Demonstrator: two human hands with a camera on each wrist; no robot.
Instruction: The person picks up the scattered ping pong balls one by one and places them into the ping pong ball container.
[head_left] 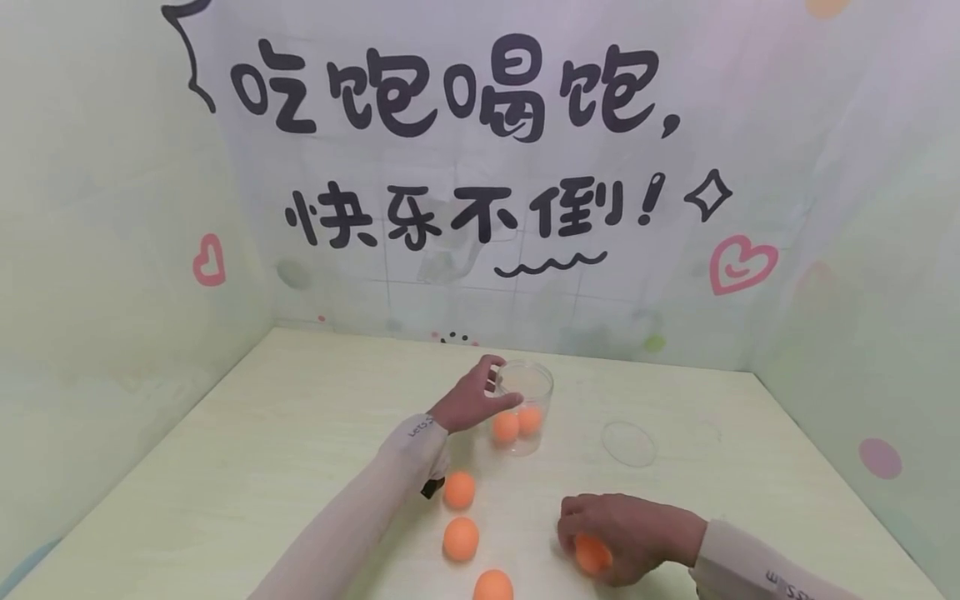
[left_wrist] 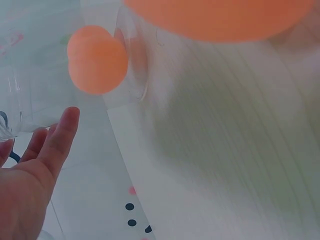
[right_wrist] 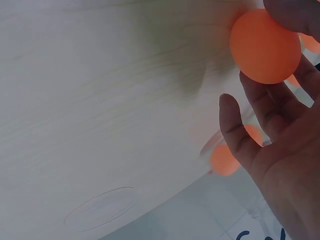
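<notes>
While a smooth, round orange ball (head_left: 592, 553) sat pinched between the thumb and fingers of the right hand (head_left: 637, 533), at the near right of the table, the pictures did not settle whether it touched the surface. The left hand (head_left: 474, 402) had a partly open grip, thumb and fingers spread around the left side of a clear, cylindrical, open-topped jar (head_left: 532, 390) standing upright near the far edge. Two orange balls (head_left: 506, 428) lay side by side low inside it. Nearer, three loose orange balls (head_left: 461, 539) made a staggered line toward the near edge, and right of the jar lay a flat, clear round disc (head_left: 628, 443).

All this rested on a pale cream tabletop with fine wood-like grain (head_left: 187, 467), softly shadowed beneath the hands. Beyond its far edge rose a pale, faintly creased backdrop (head_left: 450, 304) printed with two rows of bold black Chinese characters (head_left: 486, 218), with a pink heart outline at the right. A pale greenish left wall (head_left: 112, 250) and a similar right wall (head_left: 885, 292), marked by a purple spot (head_left: 881, 458), enclosed the sides.
</notes>
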